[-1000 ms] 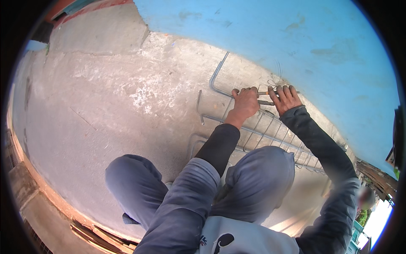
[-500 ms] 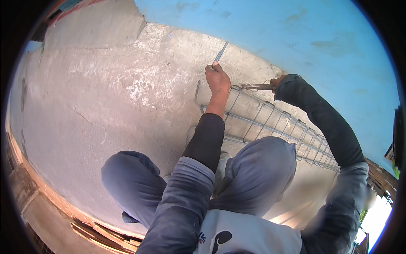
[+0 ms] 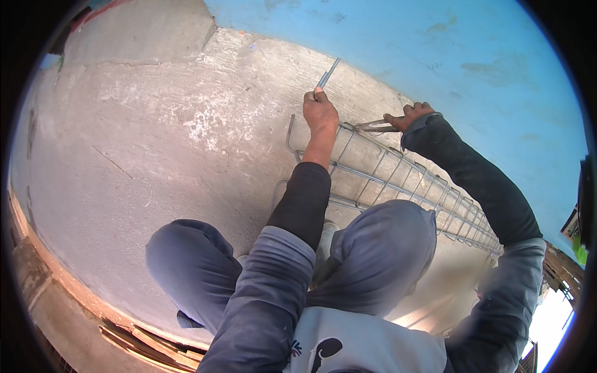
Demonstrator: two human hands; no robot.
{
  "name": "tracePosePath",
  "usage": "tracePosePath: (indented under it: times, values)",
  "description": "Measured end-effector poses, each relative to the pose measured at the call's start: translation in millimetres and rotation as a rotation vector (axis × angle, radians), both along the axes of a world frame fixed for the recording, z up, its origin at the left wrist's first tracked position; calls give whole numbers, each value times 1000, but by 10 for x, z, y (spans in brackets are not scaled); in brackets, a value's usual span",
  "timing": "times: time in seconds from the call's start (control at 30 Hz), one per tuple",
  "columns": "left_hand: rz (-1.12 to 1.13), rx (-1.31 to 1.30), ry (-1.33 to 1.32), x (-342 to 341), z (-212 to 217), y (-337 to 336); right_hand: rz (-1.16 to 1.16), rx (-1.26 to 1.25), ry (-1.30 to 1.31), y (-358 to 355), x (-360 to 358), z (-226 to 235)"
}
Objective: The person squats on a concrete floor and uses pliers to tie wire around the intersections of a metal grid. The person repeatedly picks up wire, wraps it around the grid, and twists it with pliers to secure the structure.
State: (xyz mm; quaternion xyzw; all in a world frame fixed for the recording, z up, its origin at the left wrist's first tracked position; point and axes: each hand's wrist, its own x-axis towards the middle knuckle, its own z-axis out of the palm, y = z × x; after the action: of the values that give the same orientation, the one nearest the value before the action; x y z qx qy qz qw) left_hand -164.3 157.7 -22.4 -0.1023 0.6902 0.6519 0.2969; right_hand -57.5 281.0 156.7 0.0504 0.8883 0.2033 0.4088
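My left hand (image 3: 321, 115) is closed round grey steel rebar (image 3: 330, 71), whose two ends stick out beyond the thumb. These bars appear to belong to a rebar cage (image 3: 385, 184), a long frame of bars with wire-like stirrups that runs off to the right past my knee. My right hand (image 3: 411, 115) holds a pair of pincers (image 3: 375, 128) by the handles, which are spread apart. The jaws meet the cage's upper bar just right of my left wrist. Whether they grip a tie wire there is too small to tell.
I crouch with my right knee (image 3: 382, 245) over the near side of the cage. A blue wall (image 3: 398, 43) rises along the far edge of the concrete floor (image 3: 124, 186). A thin piece of wire (image 3: 113, 163) lies on the left; wooden boards (image 3: 146, 348) lie at the lower left.
The pincers' handles have moved from together to apart, and my right fingers have loosened and extended. My left hand stays on the rebar in nearly the same place.
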Motion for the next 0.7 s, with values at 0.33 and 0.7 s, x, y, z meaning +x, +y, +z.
tracePosePath:
  times: [0.33, 0.7]
  values:
    - [104, 18, 127, 84, 194, -43, -162, -305, 5, 157, 96, 206]
    - [62, 3, 152, 81, 196, -22, -253, -260, 131, 261, 434, -174]
